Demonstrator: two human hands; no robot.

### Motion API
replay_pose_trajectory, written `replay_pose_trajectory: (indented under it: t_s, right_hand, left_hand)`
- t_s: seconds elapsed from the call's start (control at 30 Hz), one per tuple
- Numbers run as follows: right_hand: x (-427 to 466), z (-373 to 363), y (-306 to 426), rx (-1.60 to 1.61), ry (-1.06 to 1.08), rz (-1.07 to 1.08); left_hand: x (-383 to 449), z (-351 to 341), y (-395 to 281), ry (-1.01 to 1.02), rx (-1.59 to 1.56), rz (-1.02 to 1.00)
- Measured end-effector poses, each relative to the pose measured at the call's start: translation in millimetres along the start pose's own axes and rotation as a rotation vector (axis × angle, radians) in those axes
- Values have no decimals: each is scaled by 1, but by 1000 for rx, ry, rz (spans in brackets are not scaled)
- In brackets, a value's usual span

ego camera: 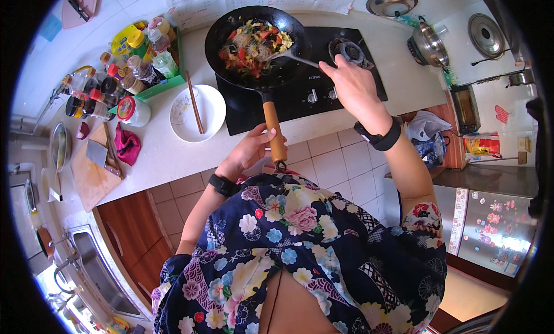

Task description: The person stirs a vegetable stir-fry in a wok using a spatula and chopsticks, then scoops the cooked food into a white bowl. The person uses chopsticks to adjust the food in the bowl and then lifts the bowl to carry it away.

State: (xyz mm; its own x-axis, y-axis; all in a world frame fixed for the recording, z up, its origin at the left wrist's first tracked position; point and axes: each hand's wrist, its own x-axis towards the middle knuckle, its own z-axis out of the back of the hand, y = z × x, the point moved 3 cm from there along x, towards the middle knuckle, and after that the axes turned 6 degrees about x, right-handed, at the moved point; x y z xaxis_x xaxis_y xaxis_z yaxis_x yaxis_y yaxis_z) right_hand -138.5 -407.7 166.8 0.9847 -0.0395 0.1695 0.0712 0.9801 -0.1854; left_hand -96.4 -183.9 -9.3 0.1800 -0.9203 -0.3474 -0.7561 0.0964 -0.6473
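Note:
My left hand [258,147] grips the wooden handle [272,126] of a dark wok [216,37] standing over the left part of the black gas hob [240,113]. Cooked glass noodles [257,46] with red pieces, yellow egg-like bits and dark and green bits lie in the wok. In my right hand [352,85] is the shaft of a metal spatula [303,60]; its blade rests among the food at the wok's right side. Left of the hob, a white plate [181,126] carries a pair of brown wooden chopsticks [194,102].
Sauce bottles and a green box [162,88] stand at the left, near a red-lidded jar [133,112]. A cleaver [101,154] lies on a wooden cutting board [93,182] beside a magenta cloth [127,144]. Right of the wok is a second burner [349,52].

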Motion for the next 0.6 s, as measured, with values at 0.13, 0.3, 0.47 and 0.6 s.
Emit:
replay_pose_trajectory:
  t_s: [0.13,0.3,0.47,0.6]
  right_hand:
    - [15,-22,11,-20,51,-29]
    - [-1,-14,22,113,152,1]
    - [-3,19,8,27,137,51]
    - [17,-5,29,-24,169,37]
  left_hand:
    - [-6,1,-1,-11,2,-3]
    - [-12,3,-1,-10,-22,-13]
    - [-8,1,0,-4,-15,-11]
    - [-6,-2,-2,3,5,-11]
